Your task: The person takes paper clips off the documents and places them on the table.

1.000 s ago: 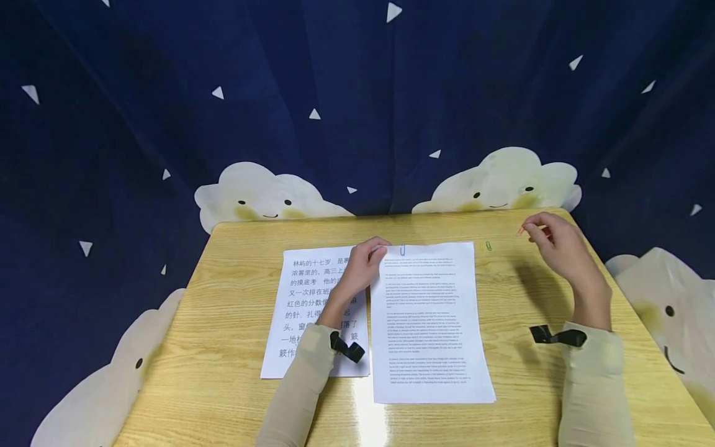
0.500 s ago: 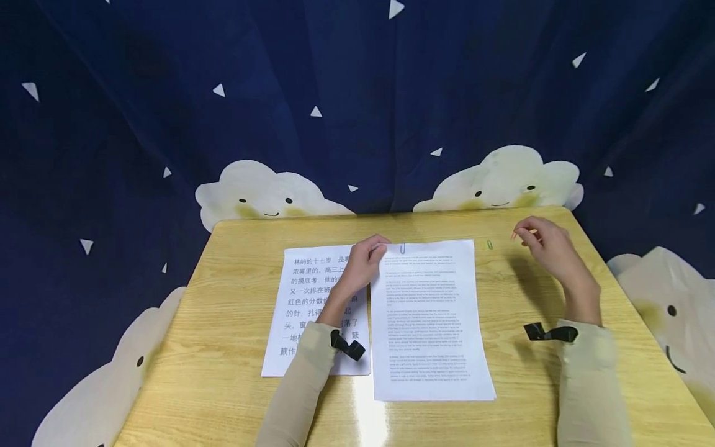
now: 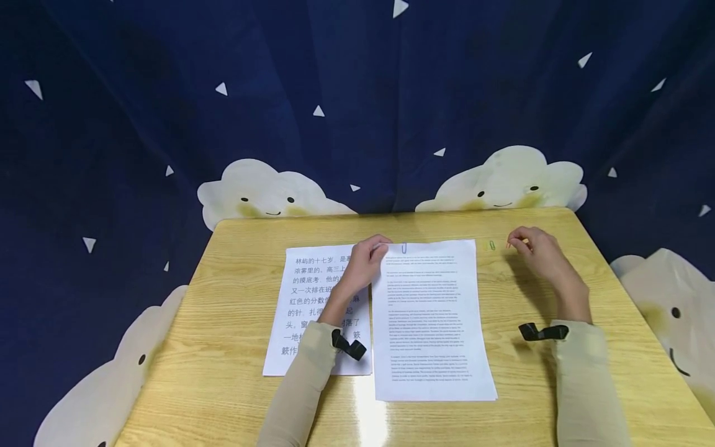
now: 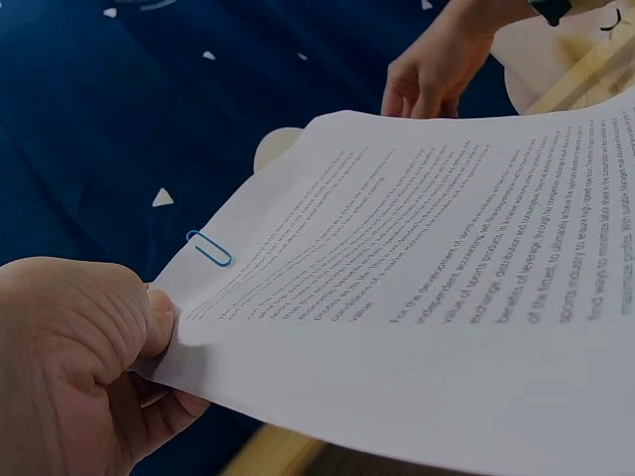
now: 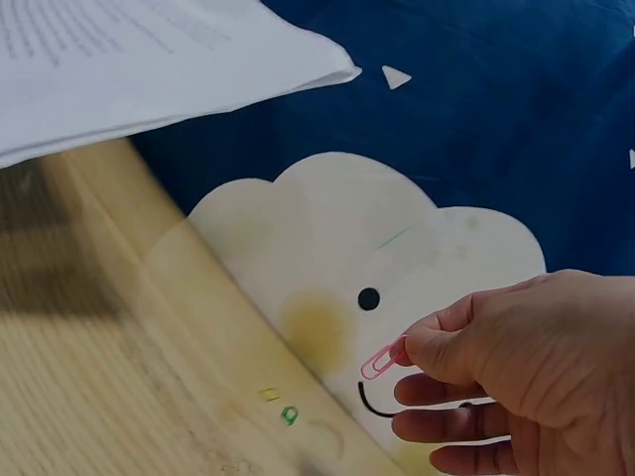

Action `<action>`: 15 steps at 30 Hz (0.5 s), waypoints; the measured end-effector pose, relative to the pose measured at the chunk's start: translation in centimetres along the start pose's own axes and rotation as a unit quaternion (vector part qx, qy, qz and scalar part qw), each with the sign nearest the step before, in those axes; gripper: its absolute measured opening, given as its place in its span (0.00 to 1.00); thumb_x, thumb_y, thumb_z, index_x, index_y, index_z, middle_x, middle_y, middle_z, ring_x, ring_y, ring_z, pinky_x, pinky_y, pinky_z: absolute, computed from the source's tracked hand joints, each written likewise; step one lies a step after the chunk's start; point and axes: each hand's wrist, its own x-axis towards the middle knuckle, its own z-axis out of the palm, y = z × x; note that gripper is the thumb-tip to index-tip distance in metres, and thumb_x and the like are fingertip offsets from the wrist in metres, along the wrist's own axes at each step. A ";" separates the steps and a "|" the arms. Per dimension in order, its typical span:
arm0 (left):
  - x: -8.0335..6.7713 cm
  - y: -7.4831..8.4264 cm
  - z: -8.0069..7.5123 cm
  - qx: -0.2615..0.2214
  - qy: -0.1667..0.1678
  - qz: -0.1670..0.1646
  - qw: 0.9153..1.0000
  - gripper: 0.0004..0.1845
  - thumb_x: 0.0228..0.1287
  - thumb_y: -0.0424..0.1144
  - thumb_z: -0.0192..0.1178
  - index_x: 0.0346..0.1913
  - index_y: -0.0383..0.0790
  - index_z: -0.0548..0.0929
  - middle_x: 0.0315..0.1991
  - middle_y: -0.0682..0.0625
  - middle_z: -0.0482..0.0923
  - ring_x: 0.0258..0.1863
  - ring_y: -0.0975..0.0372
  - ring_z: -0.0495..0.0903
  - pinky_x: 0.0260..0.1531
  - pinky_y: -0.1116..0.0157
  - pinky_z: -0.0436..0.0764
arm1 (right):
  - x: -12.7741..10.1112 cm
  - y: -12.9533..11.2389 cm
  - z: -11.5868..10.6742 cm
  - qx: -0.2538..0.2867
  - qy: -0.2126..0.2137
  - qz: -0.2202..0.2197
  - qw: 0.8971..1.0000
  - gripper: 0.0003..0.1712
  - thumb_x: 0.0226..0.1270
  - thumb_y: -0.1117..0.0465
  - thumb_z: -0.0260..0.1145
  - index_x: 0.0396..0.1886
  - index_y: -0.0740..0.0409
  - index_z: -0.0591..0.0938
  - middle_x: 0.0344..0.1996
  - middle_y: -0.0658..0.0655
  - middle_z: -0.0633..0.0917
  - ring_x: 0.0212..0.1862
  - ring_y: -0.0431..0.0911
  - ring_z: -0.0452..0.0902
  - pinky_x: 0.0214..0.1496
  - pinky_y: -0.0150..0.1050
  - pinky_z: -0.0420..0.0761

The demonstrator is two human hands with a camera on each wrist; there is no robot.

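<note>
A sheaf of printed English pages point(image 3: 430, 316) lies mid-table, fastened at its top edge by a blue paper clip point(image 3: 403, 248) point(image 4: 209, 248). My left hand point(image 3: 365, 261) point(image 4: 84, 357) pinches the top-left corner of that sheaf and lifts it slightly. A second stack with large Chinese print point(image 3: 304, 310) lies under my left forearm. My right hand point(image 3: 530, 247) point(image 5: 496, 367) pinches a pink paper clip point(image 5: 382, 359) between thumb and forefinger, hovering at the table's far right. A green paper clip point(image 3: 491, 246) point(image 5: 289, 415) lies on the wood just left of that hand.
The wooden table point(image 3: 223, 347) is ringed by a dark blue curtain with white cloud faces point(image 3: 503, 180). Black straps point(image 3: 539, 332) sit on both wrists. The table's far edge runs just behind both hands.
My right hand has moved left and down with the pink clip, closer to the green clip and the sheaf's top-right corner. The left hand has stayed put.
</note>
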 end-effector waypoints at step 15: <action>0.0 -0.1 0.2 0.001 0.001 -0.003 1.000 0.12 0.81 0.34 0.53 0.53 0.36 0.86 0.20 0.51 0.69 0.20 0.63 0.64 0.32 0.67 0.69 | 0.2 1.1 1.8 -0.013 -0.032 0.003 0.999 0.13 0.82 0.67 0.57 0.36 0.64 0.83 0.46 0.69 0.77 0.54 0.65 0.67 0.54 0.63 0.66</action>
